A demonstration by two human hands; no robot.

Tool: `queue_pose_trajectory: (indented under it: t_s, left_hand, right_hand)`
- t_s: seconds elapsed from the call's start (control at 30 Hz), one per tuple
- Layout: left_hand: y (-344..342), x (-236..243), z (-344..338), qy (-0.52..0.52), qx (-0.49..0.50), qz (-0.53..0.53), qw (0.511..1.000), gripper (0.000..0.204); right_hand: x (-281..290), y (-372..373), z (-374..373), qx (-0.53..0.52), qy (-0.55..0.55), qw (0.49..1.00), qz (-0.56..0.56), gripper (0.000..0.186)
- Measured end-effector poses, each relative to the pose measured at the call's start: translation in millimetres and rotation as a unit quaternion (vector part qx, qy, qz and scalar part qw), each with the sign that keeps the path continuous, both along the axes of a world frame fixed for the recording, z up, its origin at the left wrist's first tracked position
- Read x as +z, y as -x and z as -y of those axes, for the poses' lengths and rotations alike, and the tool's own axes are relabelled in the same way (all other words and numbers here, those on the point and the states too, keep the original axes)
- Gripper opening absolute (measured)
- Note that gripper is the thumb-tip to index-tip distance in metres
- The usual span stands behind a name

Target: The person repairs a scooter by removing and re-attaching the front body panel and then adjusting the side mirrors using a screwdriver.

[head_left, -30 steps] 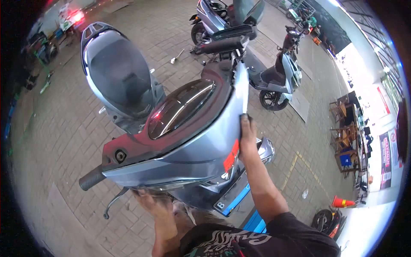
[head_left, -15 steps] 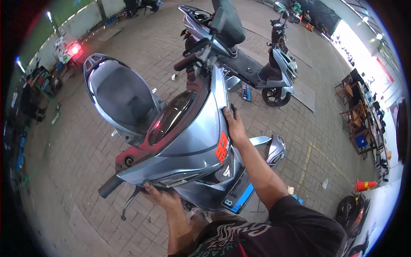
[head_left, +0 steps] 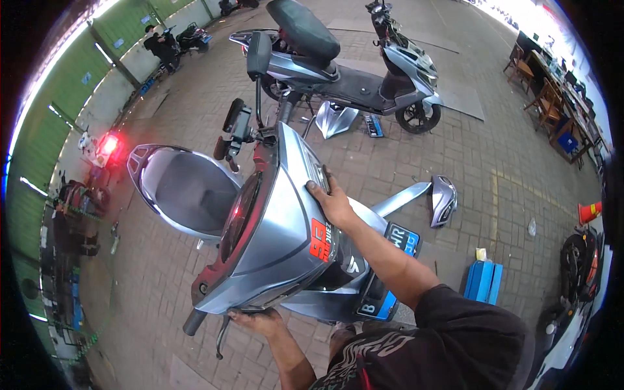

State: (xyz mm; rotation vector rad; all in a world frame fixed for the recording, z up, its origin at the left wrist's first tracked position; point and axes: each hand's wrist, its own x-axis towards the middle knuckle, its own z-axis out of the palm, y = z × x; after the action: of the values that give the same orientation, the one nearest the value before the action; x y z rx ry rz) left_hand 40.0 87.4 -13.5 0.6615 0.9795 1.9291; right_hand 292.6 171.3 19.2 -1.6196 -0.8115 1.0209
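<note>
A silver-blue scooter stands before me, its handlebar cowl (head_left: 279, 214) close and facing me. My right hand (head_left: 331, 200) grips the cowl's far right edge, thumb on top and fingers curled over the side. At the near lower edge, my left hand (head_left: 259, 321) holds the cowl from beneath, its fingers partly hidden under it. Beside that hand are a brake lever (head_left: 222, 338) and a black handlebar grip (head_left: 193, 322). A red sticker (head_left: 319, 239) marks the cowl, and behind it lies a dark glossy display (head_left: 240, 216). Below hangs a number plate (head_left: 377, 298).
Behind stands a second scooter (head_left: 364, 91) with its seat raised. Loose silver panels (head_left: 336, 120) and a blue toolbox (head_left: 483, 281) lie on the paving. Far left is a red-lit motorbike (head_left: 107, 148); a desk (head_left: 572, 97) lines the right.
My view has shifted, bringing the blue toolbox and more of the loose panels into sight. The handlebar appears at a different angle. Both hands remain on the cowl.
</note>
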Motion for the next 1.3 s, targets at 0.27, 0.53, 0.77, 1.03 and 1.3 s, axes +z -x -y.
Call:
queue_pose_trajectory:
  t_s: [0.27, 0.53, 0.77, 1.03, 1.3]
  left_hand:
    - [24, -3, 2, 0.012, 0.034, 0.046, 0.998, 0.057]
    - [24, -22, 4, 0.006, 0.024, 0.073, 0.997, 0.059]
    - [9, -11, 7, -0.005, 0.048, 0.137, 0.989, 0.076]
    - [0, 16, 19, 0.015, 0.073, 0.084, 0.994, 0.081]
    - [13, 1, 13, 0.037, 0.013, 0.143, 0.989, 0.077]
  right_hand:
    - [-26, 31, -9, -0.036, -0.031, 0.998, 0.032, 0.081]
    - [-9, 25, 4, -0.024, -0.126, 0.99, -0.06, 0.069]
    - [-23, 10, 1, -0.017, -0.143, 0.986, -0.081, 0.065]
    - [-41, -6, 0, -0.01, -0.148, 0.985, -0.089, 0.06]
    - [-35, 0, 2, -0.016, -0.134, 0.989, -0.052, 0.057]
